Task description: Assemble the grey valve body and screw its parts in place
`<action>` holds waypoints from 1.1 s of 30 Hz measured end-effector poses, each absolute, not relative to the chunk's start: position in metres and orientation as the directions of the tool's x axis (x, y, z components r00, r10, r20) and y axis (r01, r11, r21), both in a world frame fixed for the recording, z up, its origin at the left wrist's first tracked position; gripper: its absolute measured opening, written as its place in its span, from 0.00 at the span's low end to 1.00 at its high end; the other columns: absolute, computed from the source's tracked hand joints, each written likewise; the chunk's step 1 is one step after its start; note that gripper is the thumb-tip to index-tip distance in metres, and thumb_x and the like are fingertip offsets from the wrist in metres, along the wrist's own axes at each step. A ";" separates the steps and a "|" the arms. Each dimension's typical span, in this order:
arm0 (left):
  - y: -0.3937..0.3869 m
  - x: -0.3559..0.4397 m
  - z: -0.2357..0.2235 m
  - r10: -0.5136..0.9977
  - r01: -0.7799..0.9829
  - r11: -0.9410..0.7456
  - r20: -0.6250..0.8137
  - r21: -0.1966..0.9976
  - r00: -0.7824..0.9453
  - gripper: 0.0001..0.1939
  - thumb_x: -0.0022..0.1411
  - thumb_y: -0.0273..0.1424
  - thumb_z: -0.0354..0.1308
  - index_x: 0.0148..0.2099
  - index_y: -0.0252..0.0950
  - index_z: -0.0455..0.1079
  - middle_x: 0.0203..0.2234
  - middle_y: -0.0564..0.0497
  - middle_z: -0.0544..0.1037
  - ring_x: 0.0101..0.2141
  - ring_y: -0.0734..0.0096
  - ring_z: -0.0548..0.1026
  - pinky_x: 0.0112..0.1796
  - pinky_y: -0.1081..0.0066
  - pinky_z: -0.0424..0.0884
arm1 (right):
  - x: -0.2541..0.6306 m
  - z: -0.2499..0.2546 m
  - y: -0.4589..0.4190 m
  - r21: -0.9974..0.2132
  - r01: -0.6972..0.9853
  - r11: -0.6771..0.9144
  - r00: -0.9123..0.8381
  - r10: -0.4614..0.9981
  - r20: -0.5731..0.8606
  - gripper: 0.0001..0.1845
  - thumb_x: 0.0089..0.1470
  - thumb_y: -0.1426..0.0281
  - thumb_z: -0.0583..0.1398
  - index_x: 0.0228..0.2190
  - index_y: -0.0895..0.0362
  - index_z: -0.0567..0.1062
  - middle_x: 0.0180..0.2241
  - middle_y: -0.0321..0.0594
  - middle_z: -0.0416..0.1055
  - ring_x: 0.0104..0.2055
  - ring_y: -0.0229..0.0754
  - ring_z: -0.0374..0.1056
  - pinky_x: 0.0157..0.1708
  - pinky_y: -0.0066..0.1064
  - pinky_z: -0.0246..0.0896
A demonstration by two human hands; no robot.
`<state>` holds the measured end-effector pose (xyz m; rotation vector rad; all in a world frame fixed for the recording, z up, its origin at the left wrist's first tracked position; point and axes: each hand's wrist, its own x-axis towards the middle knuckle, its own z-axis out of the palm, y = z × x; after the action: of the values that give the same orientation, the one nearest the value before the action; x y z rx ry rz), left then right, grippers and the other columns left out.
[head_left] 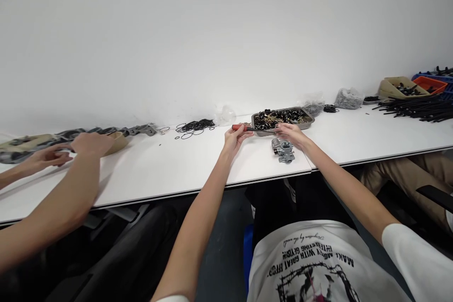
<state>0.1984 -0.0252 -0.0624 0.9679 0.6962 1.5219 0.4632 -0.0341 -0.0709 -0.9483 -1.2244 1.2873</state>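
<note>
My left hand [236, 138] is closed round the red handle of a screwdriver [247, 128] whose dark shaft points right. My right hand [290, 133] has its fingers pinched at the shaft's tip, by the front edge of a grey metal tray [308, 119] full of small black and brass parts. A grey cast metal part [283, 150] lies on the white table [198, 165] just below my right hand.
A co-worker's two arms [67, 170] reach over the table at the left, toward a row of grey cast parts [106, 131]. Loose black O-rings [194, 127] lie at centre. Plastic bags, black rods [417, 106] and coloured bins [424, 85] sit at far right.
</note>
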 end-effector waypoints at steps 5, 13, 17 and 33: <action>-0.019 0.195 -0.064 0.982 -0.541 -0.183 0.177 0.821 -0.063 0.08 0.64 0.25 0.69 0.35 0.31 0.72 0.26 0.48 0.80 0.28 0.66 0.83 0.46 0.60 0.82 | 0.494 -0.051 -0.059 -0.945 0.123 0.305 -0.314 0.915 0.254 0.20 0.53 0.58 0.72 0.44 0.54 0.82 0.52 0.48 0.79 0.55 0.49 0.74 0.59 0.45 0.69; -0.015 0.193 -0.062 0.981 -0.580 -0.185 0.181 0.794 -0.066 0.10 0.65 0.25 0.67 0.32 0.33 0.71 0.24 0.49 0.80 0.27 0.71 0.81 0.40 0.70 0.82 | 0.485 -0.034 -0.088 -0.804 0.326 0.497 -0.682 0.713 0.164 0.44 0.43 0.61 0.76 0.62 0.48 0.74 0.64 0.47 0.68 0.66 0.55 0.65 0.64 0.44 0.62; -0.019 0.184 -0.054 0.978 -0.591 -0.210 0.168 0.779 -0.126 0.12 0.67 0.24 0.63 0.30 0.35 0.70 0.23 0.50 0.79 0.25 0.73 0.80 0.34 0.74 0.81 | 0.476 -0.038 -0.081 -0.732 0.394 0.556 -0.690 0.705 0.164 0.34 0.48 0.60 0.74 0.57 0.45 0.78 0.62 0.44 0.68 0.63 0.52 0.66 0.61 0.40 0.65; -0.085 0.180 0.014 0.935 -0.421 -0.312 0.353 0.852 0.021 0.06 0.66 0.30 0.65 0.38 0.32 0.75 0.31 0.45 0.82 0.26 0.66 0.81 0.30 0.67 0.82 | 0.477 -0.046 -0.098 -0.623 0.461 0.632 -0.642 0.722 0.258 0.20 0.56 0.61 0.68 0.51 0.47 0.80 0.61 0.44 0.63 0.62 0.52 0.65 0.61 0.41 0.63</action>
<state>0.1802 -0.0847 0.0144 1.1646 0.6333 1.5509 0.4773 -0.0984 -0.0456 -0.9274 -2.3614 0.7096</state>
